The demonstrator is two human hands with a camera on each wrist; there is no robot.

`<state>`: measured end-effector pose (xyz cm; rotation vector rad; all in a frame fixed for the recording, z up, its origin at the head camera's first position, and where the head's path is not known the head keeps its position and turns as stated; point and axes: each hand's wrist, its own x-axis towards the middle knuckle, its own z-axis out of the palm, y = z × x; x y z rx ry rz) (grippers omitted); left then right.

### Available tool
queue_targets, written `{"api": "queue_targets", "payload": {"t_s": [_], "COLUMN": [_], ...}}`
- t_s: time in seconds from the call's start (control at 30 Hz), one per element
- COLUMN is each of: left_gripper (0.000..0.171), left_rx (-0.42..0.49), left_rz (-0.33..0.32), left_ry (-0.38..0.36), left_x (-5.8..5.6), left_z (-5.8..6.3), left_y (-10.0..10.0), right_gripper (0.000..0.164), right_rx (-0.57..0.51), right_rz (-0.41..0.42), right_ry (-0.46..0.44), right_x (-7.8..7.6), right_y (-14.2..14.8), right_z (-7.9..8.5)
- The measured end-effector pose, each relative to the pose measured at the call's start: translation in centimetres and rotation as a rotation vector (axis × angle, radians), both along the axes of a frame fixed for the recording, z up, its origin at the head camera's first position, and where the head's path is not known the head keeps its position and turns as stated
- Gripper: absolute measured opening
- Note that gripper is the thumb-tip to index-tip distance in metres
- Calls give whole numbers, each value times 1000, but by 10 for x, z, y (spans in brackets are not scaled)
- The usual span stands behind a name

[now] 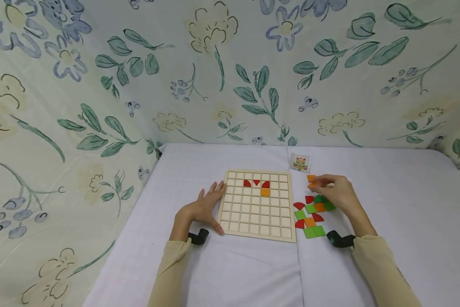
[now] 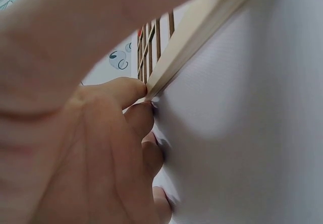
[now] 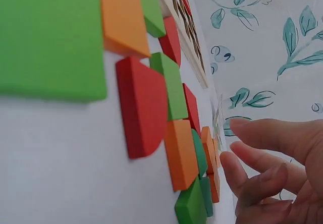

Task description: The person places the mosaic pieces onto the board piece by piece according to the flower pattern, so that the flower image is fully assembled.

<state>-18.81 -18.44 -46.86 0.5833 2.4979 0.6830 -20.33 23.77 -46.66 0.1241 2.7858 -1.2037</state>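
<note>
Wooden grid board (image 1: 257, 213) lying flat on the white cloth-covered table (image 1: 406, 221), taken here as the landmark. Left hand (image 1: 205, 209) resting against the board's left edge, fingers straight and spread, holding nothing; in the left wrist view, fingertips (image 2: 136, 90) touching the board's rim (image 2: 202, 30) where it meets the cloth. In the board's upper rows, three red pieces (image 1: 256, 183) set side by side, with one orange square (image 1: 265, 192) in the cell just below the rightmost red one.

Right hand (image 1: 335, 192) just off the board's right edge, near its upper corner, fingers curled toward a small orange piece (image 1: 311, 185) at the fingertips; a second orange piece (image 1: 311, 178) lying just above it. Impossible to tell from the head view whether the piece is pinched or only touched; in the right wrist view the fingers (image 3: 262, 183) appear loosely bent and close to the far orange pieces (image 3: 209, 151), contact unclear.

Loose heap of red, green and orange pieces (image 1: 312, 215) on the cloth beside the board's right edge, below the right hand. Small pattern card (image 1: 301, 163) beyond the board's upper right corner. Floral fabric (image 1: 176, 76) hanging behind and to the left of the board.
</note>
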Motion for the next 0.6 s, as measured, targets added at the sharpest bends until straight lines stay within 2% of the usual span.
{"api": "queue_targets", "payload": {"t_s": [0.3, 0.6], "left_gripper": [148, 148], "left_rx": [7, -18], "left_rz": [-6, 1], "left_ry": [2, 3], "left_x": [0, 0], "left_z": [1, 0], "left_y": [1, 1], "right_gripper": [48, 45], "right_rx": [7, -9], "right_rz": [-43, 18], "right_ry": [-45, -36], "right_x": [1, 1], "right_y": [7, 3], "right_z": [-5, -7]}}
